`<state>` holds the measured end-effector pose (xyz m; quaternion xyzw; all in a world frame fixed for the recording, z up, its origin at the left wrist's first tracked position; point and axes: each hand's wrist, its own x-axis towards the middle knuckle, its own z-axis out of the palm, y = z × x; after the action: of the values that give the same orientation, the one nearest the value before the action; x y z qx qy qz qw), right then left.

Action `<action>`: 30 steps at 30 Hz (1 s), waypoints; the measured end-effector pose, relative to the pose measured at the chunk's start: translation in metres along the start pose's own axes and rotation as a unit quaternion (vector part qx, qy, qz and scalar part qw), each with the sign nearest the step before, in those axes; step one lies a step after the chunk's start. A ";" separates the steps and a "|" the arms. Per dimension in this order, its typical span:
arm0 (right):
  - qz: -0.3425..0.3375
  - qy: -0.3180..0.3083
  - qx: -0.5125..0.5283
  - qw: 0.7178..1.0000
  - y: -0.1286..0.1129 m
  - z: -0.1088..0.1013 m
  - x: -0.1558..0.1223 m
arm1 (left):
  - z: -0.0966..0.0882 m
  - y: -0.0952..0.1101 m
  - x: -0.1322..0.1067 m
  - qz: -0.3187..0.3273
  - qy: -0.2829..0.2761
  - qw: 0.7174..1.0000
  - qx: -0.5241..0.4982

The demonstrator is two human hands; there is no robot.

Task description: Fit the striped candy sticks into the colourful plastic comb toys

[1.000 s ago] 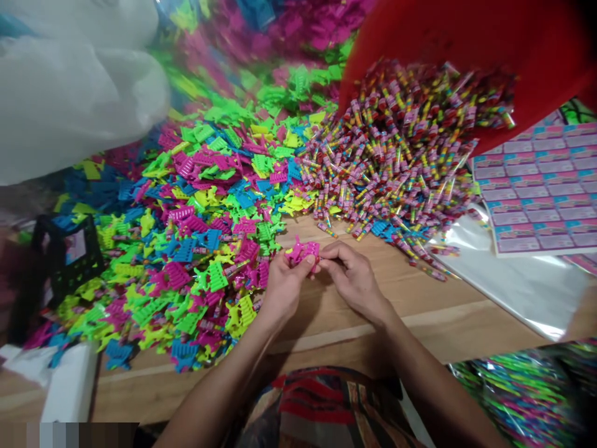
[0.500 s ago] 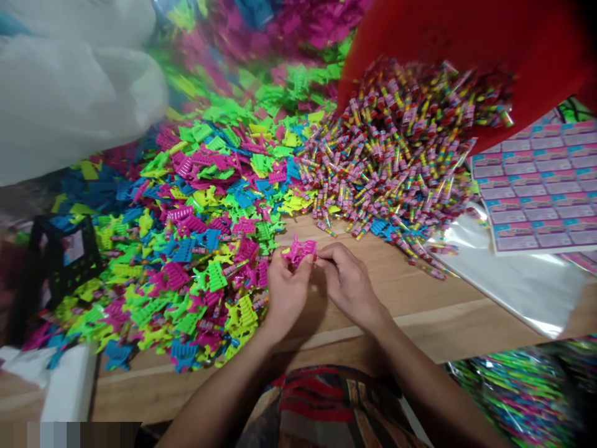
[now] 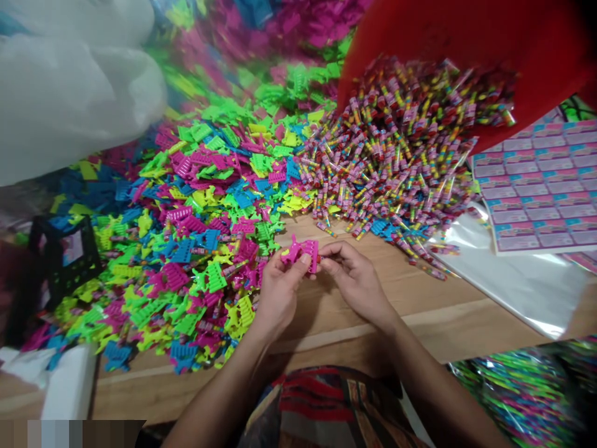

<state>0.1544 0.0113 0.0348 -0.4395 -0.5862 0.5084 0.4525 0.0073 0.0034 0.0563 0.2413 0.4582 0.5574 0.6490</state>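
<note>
A wooden table (image 3: 420, 330) carries two large heaps. On the left lies a spread of comb-shaped plastic pieces (image 3: 200, 249) in magenta, green, blue and yellow. To its right, a mound of striped candy sticks (image 3: 396, 162) spills from a tilted red tub (image 3: 466, 37). Printed label sheets (image 3: 541, 186) lie on a clear plastic film (image 3: 508, 286) at the right. A white plastic sack (image 3: 60, 93) bulges at the upper left, with a black crate (image 3: 65, 255) against the pile's left edge. A shiny foil bag (image 3: 527, 398) sits at the lower right, and patterned cloth (image 3: 326, 410) covers the person's lap.

Over bare wood, just below the heaps, the left hand (image 3: 277, 298) pinches a magenta plastic piece (image 3: 303, 252) between thumb and fingers. The right hand (image 3: 354, 280) closes on its right end. Compared with half a second ago, the piece has turned, showing more of its ridged face.
</note>
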 end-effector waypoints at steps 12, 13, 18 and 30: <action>0.018 0.051 0.010 0.998 -0.001 0.001 0.002 | 0.000 0.009 -0.007 -0.037 0.022 0.999 0.007; 0.019 0.050 0.017 0.998 -0.001 0.002 0.002 | 0.000 0.008 -0.008 -0.035 0.013 0.999 0.010; 0.027 0.046 0.033 0.998 0.000 0.004 0.003 | -0.004 0.006 -0.007 -0.019 -0.007 0.999 0.038; -0.125 0.022 -0.115 0.985 0.007 -0.002 0.005 | -0.010 0.005 -0.009 0.007 -0.003 0.993 0.118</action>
<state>0.1562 0.0171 0.0281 -0.4234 -0.6810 0.3669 0.4716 -0.0033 -0.0058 0.0585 0.3207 0.5171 0.5034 0.6135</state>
